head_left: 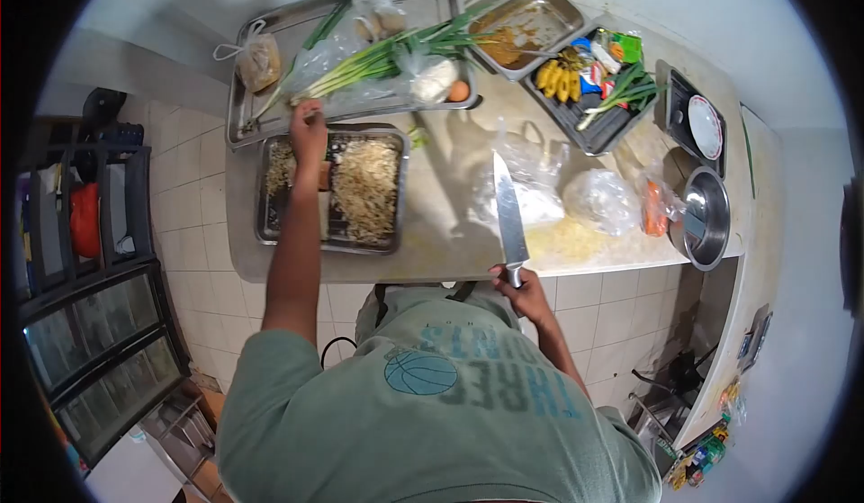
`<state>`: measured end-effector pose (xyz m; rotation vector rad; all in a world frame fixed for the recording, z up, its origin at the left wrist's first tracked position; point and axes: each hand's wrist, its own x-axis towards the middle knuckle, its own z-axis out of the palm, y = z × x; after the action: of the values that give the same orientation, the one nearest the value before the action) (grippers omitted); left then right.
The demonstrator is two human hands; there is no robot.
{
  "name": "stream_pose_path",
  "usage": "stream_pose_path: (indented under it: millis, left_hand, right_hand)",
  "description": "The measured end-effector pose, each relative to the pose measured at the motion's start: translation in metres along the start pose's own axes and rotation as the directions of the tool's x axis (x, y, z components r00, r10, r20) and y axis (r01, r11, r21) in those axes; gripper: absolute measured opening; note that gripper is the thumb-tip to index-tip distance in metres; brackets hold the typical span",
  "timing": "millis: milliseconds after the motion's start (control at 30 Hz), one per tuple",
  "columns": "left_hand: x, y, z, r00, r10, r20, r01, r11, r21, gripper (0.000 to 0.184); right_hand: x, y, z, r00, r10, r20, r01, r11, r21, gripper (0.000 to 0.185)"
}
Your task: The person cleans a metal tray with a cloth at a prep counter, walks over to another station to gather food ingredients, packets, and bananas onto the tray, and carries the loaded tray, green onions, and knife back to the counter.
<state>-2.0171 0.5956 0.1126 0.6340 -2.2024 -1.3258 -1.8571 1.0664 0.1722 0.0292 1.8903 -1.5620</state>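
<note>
My right hand [526,294] is closed round the handle of a large kitchen knife [509,211], its blade pointing away from me over the table. My left hand [310,128] reaches across to the near edge of a large metal tray [236,123]. Its fingers are curled at the pale root ends of the green onions [360,69], partly hidden by the hand itself. Under my left forearm sits a smaller metal tray [401,157] of chopped pale food [364,188], with a smaller heap on its left side.
The large tray also holds bagged food [259,62] and an egg [459,91]. Farther right are a stained metal pan [565,19], a black tray [598,143] with bananas [558,82], plastic bags [601,202], bagged carrots [654,208] and a steel bowl [706,220]. A rack [90,269] stands left.
</note>
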Motion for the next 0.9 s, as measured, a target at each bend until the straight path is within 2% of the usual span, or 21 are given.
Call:
stream_pose_path:
  millis: [33, 100, 200, 300, 367, 433, 500, 533, 567, 633, 667, 700, 800, 900]
  left_hand:
    - [0.032, -0.030, -0.018, 0.996, 0.076, -0.045, -0.069, 0.988, 0.137, 0.021]
    - [0.082, -0.078, -0.045, 0.991, 0.123, -0.052, -0.101, 0.946, 0.307, 0.026]
    - [0.132, -0.112, -0.074, 0.979, 0.139, 0.150, -0.201, 0.795, 0.572, 0.036]
    - [0.175, -0.178, -0.071, 0.955, 0.082, 0.286, -0.238, 0.788, 0.568, 0.044]
    - [0.178, -0.170, -0.070, 0.925, 0.065, 0.374, -0.298, 0.734, 0.610, 0.050]
    - [0.177, -0.156, -0.067, 0.900, 0.015, 0.435, -0.335, 0.661, 0.671, 0.045]
    - [0.190, -0.176, -0.063, 0.868, -0.078, 0.491, -0.295, 0.714, 0.635, 0.038]
    - [0.194, -0.178, -0.059, 0.891, 0.048, 0.452, -0.335, 0.742, 0.581, 0.034]
    - [0.191, -0.177, -0.058, 0.902, 0.161, 0.401, -0.372, 0.763, 0.528, 0.029]
    - [0.181, -0.121, -0.067, 0.920, 0.181, 0.346, -0.340, 0.807, 0.483, 0.024]
    - [0.172, -0.085, -0.072, 0.925, 0.220, 0.310, -0.347, 0.821, 0.453, 0.023]
    - [0.162, -0.056, -0.079, 0.931, 0.250, 0.267, -0.347, 0.834, 0.430, 0.024]
    - [0.134, -0.023, -0.118, 0.931, 0.308, 0.198, -0.363, 0.847, 0.388, 0.029]
    - [0.101, 0.019, -0.128, 0.948, 0.306, 0.089, -0.317, 0.936, 0.153, 0.029]
  right_hand:
    - [0.006, -0.006, 0.030, 0.999, 0.034, -0.017, -0.034, 0.999, 0.041, 0.018]
    - [0.012, -0.015, 0.076, 0.996, 0.083, -0.023, -0.082, 0.996, 0.027, 0.018]
    - [0.013, -0.026, 0.118, 0.998, 0.065, -0.001, -0.065, 0.997, 0.039, 0.019]
    - [0.008, -0.020, 0.136, 0.992, 0.114, -0.059, -0.108, 0.989, 0.098, 0.020]
    - [0.010, -0.028, 0.138, 0.986, 0.119, -0.118, -0.115, 0.992, 0.046, 0.020]
    - [0.007, -0.032, 0.136, 0.976, 0.107, -0.188, -0.103, 0.994, 0.026, 0.020]
    - [0.007, -0.030, 0.136, 0.967, 0.065, -0.246, -0.055, 0.997, 0.045, 0.020]
    - [0.006, -0.036, 0.135, 0.961, 0.025, -0.277, -0.020, 1.000, 0.018, 0.021]
    - [0.004, -0.038, 0.134, 0.958, 0.063, -0.281, -0.059, 0.998, 0.022, 0.021]
    - [0.001, -0.039, 0.133, 0.947, 0.139, -0.288, -0.135, 0.990, 0.035, 0.020]
    - [0.003, -0.024, 0.134, 0.944, 0.081, -0.320, -0.076, 0.997, 0.028, 0.020]
    - [0.001, -0.025, 0.132, 0.940, 0.090, -0.328, -0.089, 0.996, 0.019, 0.019]
    - [-0.005, -0.030, 0.131, 0.946, 0.094, -0.310, -0.096, 0.995, 0.009, 0.018]
    - [-0.005, -0.025, 0.131, 0.942, 0.000, -0.337, 0.005, 1.000, 0.015, 0.019]
